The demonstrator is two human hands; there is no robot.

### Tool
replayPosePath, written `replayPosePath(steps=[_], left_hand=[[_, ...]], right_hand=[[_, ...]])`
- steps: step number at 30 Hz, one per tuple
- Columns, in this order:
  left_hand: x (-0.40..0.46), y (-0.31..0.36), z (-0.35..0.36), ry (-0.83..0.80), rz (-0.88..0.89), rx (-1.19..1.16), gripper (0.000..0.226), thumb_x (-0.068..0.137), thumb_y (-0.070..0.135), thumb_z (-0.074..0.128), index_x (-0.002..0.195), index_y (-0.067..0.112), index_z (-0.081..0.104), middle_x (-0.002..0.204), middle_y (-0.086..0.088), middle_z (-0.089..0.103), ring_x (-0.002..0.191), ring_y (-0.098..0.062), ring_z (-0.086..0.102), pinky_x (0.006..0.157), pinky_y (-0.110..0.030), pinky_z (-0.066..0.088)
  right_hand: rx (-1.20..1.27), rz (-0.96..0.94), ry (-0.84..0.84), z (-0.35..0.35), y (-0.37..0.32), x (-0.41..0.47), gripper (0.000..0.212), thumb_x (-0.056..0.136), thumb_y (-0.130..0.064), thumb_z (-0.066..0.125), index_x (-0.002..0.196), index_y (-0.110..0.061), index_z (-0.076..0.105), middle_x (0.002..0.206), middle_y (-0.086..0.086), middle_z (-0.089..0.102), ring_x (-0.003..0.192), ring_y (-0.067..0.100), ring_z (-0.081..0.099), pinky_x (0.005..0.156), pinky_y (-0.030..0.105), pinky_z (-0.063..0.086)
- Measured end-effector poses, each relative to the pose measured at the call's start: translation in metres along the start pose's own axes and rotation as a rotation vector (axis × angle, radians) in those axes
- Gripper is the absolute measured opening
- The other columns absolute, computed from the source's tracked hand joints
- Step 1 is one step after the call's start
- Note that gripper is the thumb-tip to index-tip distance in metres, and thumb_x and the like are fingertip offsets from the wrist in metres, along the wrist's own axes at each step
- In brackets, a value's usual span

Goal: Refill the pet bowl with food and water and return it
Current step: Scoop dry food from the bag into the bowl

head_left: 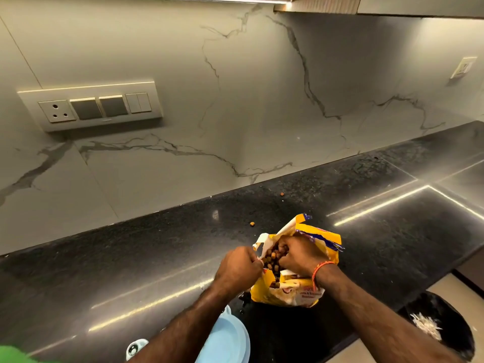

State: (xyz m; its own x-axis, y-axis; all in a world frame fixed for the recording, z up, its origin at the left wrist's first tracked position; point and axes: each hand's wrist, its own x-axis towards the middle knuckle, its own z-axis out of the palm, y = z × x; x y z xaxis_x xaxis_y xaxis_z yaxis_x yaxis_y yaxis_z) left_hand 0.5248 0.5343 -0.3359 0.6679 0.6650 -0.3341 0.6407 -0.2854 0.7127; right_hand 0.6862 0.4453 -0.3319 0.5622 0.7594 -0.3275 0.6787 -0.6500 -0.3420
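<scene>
My left hand (239,265) pinches the torn edge of the yellow food bag (296,260) on the black counter (131,258); my right hand (301,255) grips its mouth. The blue bowl (225,339) sits at seven o'clock under my left forearm, with stray kibble (252,224) at eleven.

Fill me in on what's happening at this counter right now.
A person is working at a black stone counter with a yellow bag of pet kibble. The left hand pinches the torn edge of the bag's mouth to hold it open, while the right hand reaches inside among the brown pieces. A light blue pet bowl sits at the near edge, mostly hidden under the left forearm. Two stray kibble pieces lie on the counter behind the bag.
</scene>
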Motion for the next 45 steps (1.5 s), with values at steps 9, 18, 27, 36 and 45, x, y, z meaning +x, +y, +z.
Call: replayPosePath(steps=[9, 18, 27, 36, 45], left_hand=[[-0.005, 0.012, -0.011, 0.092, 0.029, -0.037, 0.021, 0.093, 0.031, 0.064, 0.074, 0.022, 0.068, 0.079, 0.000, 0.075, 0.077, -0.020, 0.075, 0.069, -0.050, 0.064], [-0.012, 0.019, -0.011, 0.045, -0.038, -0.283, 0.015, 0.100, 0.026, 0.064, 0.088, 0.017, 0.069, 0.088, -0.007, 0.077, 0.072, -0.018, 0.076, 0.063, -0.036, 0.065], [-0.030, -0.011, -0.023, 0.027, -0.145, -0.483, 0.018, 0.101, 0.026, 0.063, 0.102, 0.009, 0.067, 0.099, -0.014, 0.075, 0.076, -0.021, 0.072, 0.073, -0.043, 0.064], [-0.080, -0.090, -0.049, 0.019, -0.328, -0.570, 0.025, 0.100, 0.017, 0.057, 0.108, -0.003, 0.069, 0.095, -0.020, 0.074, 0.075, -0.026, 0.071, 0.071, -0.042, 0.064], [-0.113, -0.131, -0.043, 0.037, -0.402, -0.671, 0.021, 0.099, 0.026, 0.061, 0.096, 0.008, 0.072, 0.079, -0.009, 0.069, 0.070, -0.023, 0.066, 0.076, -0.039, 0.061]], right_hand=[[0.388, 0.000, 0.034, -0.014, 0.004, 0.009, 0.014, 0.082, -0.013, 0.072, 0.079, -0.024, 0.063, 0.087, -0.001, 0.070, 0.084, 0.017, 0.065, 0.072, 0.031, 0.055], [0.941, 0.179, -0.117, -0.029, 0.003, 0.006, 0.011, 0.084, -0.018, 0.075, 0.086, -0.022, 0.065, 0.074, 0.003, 0.062, 0.062, 0.013, 0.051, 0.046, 0.024, 0.041], [1.224, 0.059, -0.423, -0.026, -0.030, -0.026, 0.023, 0.091, 0.001, 0.055, 0.076, -0.016, 0.061, 0.072, 0.008, 0.053, 0.058, 0.014, 0.046, 0.037, 0.016, 0.032], [0.968, -0.059, -0.584, 0.083, -0.099, -0.074, 0.029, 0.084, 0.010, 0.051, 0.077, -0.018, 0.057, 0.056, 0.004, 0.046, 0.042, 0.011, 0.036, 0.039, 0.015, 0.025], [0.063, -0.634, -0.077, 0.163, -0.098, -0.090, 0.016, 0.076, -0.033, 0.051, 0.090, -0.029, 0.057, 0.103, 0.001, 0.052, 0.093, 0.026, 0.054, 0.079, 0.039, 0.049]])
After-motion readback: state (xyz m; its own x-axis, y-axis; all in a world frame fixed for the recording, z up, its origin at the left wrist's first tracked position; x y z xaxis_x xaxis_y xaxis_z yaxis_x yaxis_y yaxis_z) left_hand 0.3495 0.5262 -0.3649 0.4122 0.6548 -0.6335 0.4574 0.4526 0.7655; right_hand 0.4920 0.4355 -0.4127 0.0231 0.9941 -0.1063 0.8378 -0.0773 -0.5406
